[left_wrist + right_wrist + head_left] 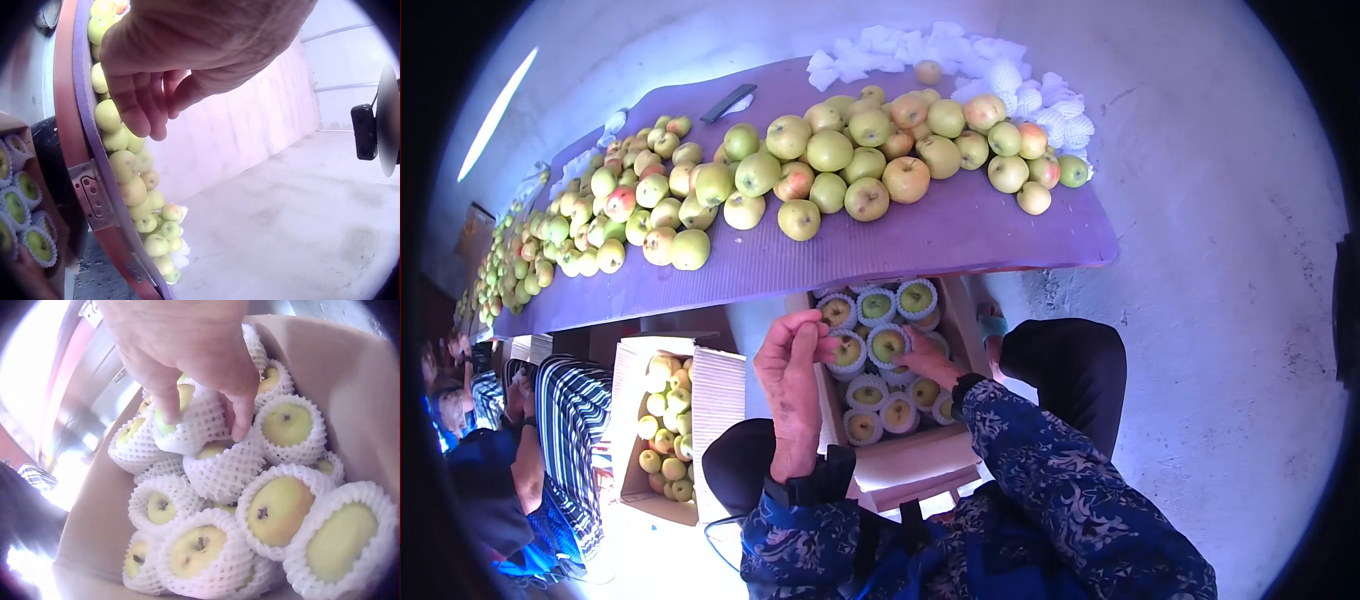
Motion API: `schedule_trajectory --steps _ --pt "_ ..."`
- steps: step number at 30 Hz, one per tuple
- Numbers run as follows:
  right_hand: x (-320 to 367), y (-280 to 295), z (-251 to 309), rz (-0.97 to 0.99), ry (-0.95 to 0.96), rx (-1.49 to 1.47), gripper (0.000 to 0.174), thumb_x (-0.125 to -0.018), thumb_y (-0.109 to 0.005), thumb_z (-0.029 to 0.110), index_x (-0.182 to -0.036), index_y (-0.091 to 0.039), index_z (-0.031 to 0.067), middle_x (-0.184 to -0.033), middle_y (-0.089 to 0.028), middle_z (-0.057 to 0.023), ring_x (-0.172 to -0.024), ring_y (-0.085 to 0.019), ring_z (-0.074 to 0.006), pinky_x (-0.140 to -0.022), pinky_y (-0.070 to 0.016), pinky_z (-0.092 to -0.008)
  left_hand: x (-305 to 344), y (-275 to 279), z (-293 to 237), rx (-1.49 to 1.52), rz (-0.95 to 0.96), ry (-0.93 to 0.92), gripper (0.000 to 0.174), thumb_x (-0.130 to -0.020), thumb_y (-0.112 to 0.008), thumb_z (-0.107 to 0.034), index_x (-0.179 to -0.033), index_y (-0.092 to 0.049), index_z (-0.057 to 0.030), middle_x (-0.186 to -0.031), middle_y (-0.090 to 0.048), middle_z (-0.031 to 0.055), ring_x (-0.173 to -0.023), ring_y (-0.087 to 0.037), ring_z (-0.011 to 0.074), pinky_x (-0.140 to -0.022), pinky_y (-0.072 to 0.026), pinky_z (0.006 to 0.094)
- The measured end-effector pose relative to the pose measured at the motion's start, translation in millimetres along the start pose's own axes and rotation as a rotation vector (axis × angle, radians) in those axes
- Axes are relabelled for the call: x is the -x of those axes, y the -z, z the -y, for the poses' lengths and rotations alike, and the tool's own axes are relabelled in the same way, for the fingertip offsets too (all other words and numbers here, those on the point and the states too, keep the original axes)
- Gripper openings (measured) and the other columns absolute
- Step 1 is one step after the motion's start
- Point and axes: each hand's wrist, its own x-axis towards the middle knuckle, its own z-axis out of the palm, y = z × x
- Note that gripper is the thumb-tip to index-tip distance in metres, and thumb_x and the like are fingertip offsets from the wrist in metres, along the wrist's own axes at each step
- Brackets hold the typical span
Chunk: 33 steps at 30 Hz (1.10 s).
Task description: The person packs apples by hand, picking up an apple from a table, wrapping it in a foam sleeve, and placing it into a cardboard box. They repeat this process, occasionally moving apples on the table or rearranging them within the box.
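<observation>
In the head view my right hand reaches into a cardboard box and grips an apple in a white foam net. The right wrist view shows the thumb on one side of that netted apple and the fingers on the other; it sits above its neighbours. Several other netted apples lie around it, stems mostly facing up. My left hand is raised over the box's left side, fingers loosely bent and thumb near the fingertips. Nothing shows between them in the left wrist view.
Loose apples are heaped along a purple-covered table, with white foam nets at its far right end. Left of my knee stands a second box of bare apples. Another person in striped clothing sits at far left.
</observation>
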Motion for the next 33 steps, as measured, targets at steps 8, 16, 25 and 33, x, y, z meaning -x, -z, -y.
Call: schedule_trajectory --steps 8,16,25,33 --pt "3.1 0.8 -2.8 -0.028 0.030 -0.042 0.085 -0.070 -0.079 0.027 -0.140 -0.038 0.0019 -0.136 -0.050 -0.0199 -0.127 -0.048 -0.0319 -0.105 -0.0373 -0.0352 -0.3 0.4 -1.4 -0.004 0.011 -0.005 0.015 -0.095 -0.056 -0.012 -0.104 -0.066 -0.0036 -0.086 -0.065 0.0047 -0.071 -0.063 0.0108 -0.064 -0.0507 0.0241" --pt "7.6 1.0 9.0 -0.020 0.052 0.030 0.078 -0.071 -0.078 0.027 -0.137 -0.043 0.0034 -0.130 -0.055 -0.0202 -0.121 -0.053 -0.0330 -0.100 -0.0426 -0.0364 0.3 -3.2 1.8 -0.001 0.026 -0.006 0.014 -0.095 -0.056 -0.010 -0.102 -0.065 -0.0034 -0.085 -0.065 0.0047 -0.069 -0.063 0.0112 -0.063 -0.0506 0.0243" --pt "5.6 -2.8 3.8 -0.034 0.058 -0.015 0.075 -0.077 -0.071 0.024 -0.140 -0.037 0.0018 -0.132 -0.052 -0.0229 -0.122 -0.051 -0.0361 -0.103 -0.0406 -0.0384 1.7 -5.9 -0.2 -0.007 0.036 0.007 0.014 -0.095 -0.055 -0.009 -0.102 -0.065 -0.0017 -0.084 -0.064 0.0048 -0.070 -0.061 0.0101 -0.062 -0.0490 0.0229" --pt "8.6 -3.7 3.6 -0.118 0.084 0.045 0.080 -0.076 -0.071 0.027 -0.142 -0.034 -0.0013 -0.135 -0.049 -0.0253 -0.124 -0.049 -0.0365 -0.106 -0.0385 -0.0386 0.4 -8.9 1.7 -0.015 0.070 0.016 0.014 -0.095 -0.055 -0.009 -0.101 -0.065 -0.0018 -0.083 -0.063 0.0044 -0.069 -0.061 0.0098 -0.061 -0.0485 0.0224"
